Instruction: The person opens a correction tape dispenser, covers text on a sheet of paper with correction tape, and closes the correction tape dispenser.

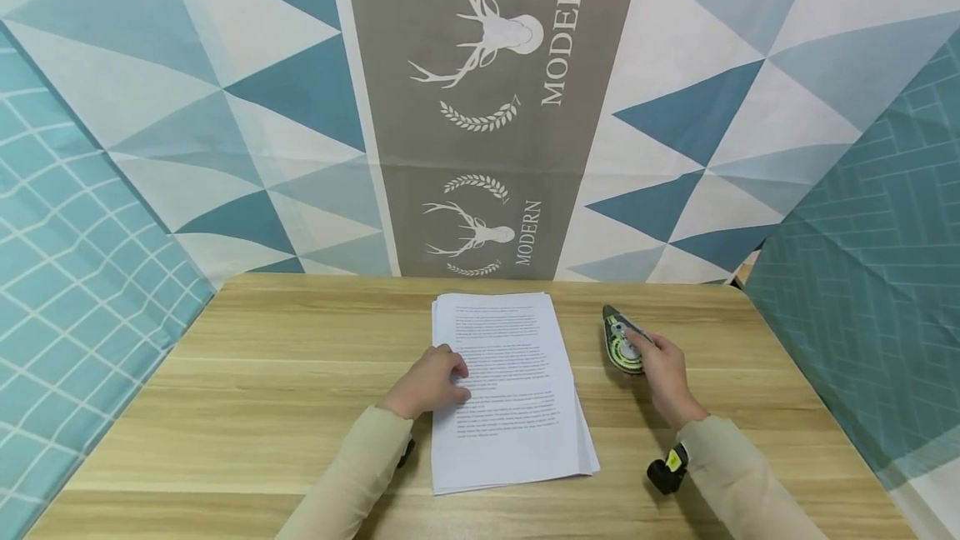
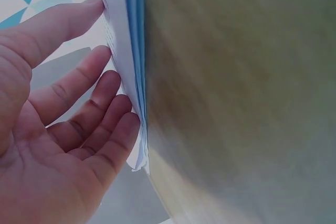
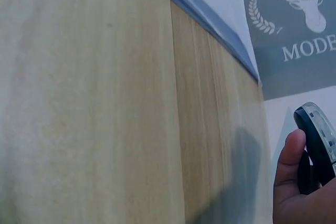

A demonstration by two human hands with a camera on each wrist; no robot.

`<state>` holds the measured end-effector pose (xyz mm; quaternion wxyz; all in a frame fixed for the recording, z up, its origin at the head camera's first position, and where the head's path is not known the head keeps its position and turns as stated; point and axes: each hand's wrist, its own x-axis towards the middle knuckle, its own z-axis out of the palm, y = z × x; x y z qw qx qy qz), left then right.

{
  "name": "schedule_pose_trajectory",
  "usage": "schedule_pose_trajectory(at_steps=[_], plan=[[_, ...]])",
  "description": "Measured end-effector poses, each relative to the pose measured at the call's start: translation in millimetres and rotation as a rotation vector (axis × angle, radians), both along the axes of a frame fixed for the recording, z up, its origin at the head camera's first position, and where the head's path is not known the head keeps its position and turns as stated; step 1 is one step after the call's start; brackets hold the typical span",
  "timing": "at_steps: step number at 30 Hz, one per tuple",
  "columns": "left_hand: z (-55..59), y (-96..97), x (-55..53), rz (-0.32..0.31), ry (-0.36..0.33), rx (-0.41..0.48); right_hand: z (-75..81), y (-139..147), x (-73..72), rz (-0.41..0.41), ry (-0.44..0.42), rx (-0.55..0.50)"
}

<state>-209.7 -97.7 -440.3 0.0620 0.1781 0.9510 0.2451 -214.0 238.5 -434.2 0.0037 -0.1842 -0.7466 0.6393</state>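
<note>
A stack of printed paper sheets lies on the table, its lower sheets fanned out slightly at the right. My left hand rests its fingertips on the stack's left part. In the left wrist view the thumb and fingers of that hand are spread and loosely bent against the top sheet. Right of the paper, my right hand grips a correction tape dispenser, black and clear with green inside, held over the table. The right wrist view shows the thumb against the dispenser's dark side; the other fingers are mostly hidden.
The wooden table extends to both sides of the paper. A patterned cloth wall stands along its back edge, with blue tiled-pattern cloth at the left. A black wrist camera hangs beneath the right wrist.
</note>
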Motion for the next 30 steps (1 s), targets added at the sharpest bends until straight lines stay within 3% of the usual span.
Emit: schedule_pose_trajectory(at_steps=[21, 30], plan=[[-0.7, -0.1, -1.4, -0.011, 0.0, -0.013, -14.1, 0.6, -10.3, -0.046, -0.054, -0.005], [-0.1, 1.1, -0.4, -0.003, 0.001, -0.013, -18.9, 0.7, -13.2, -0.049, -0.055, 0.049]])
